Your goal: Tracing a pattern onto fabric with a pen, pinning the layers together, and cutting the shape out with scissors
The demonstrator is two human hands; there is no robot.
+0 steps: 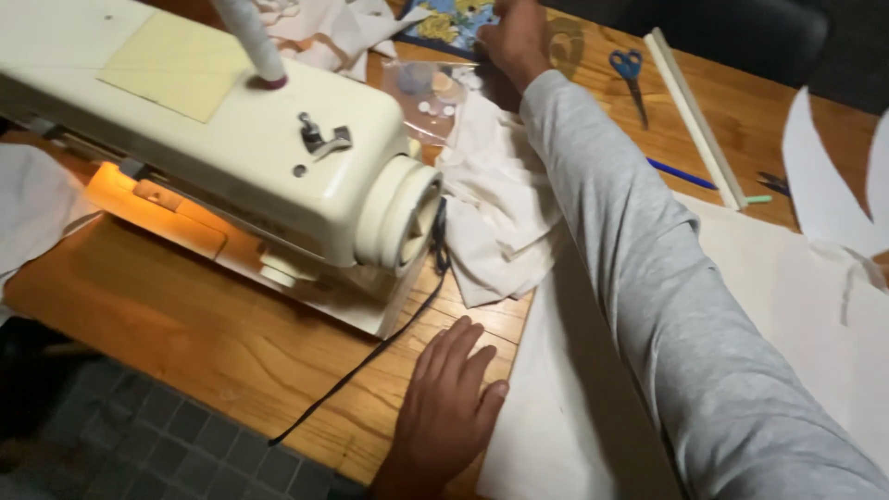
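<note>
My left hand (444,407) lies flat, fingers slightly spread, on the wooden table (185,324) at the edge of a flat cream fabric sheet (574,389). My right arm in a grey sleeve reaches far across the table. My right hand (514,37) has curled fingers at the top of a crumpled cream cloth (495,204), beside a clear plastic bag of buttons (431,88) and a colourful patterned fabric (454,18). Whether it grips anything is hidden. A cream sewing machine (231,139) stands to the left with its lamp lit.
A black cord (370,356) runs from the machine across the table toward the front edge. Blue-handled scissors (630,69), a long white strip (694,116) and a blue pen (681,173) lie at the back right. White cut pieces (824,185) sit far right. Grey tiled floor (139,444) lies below.
</note>
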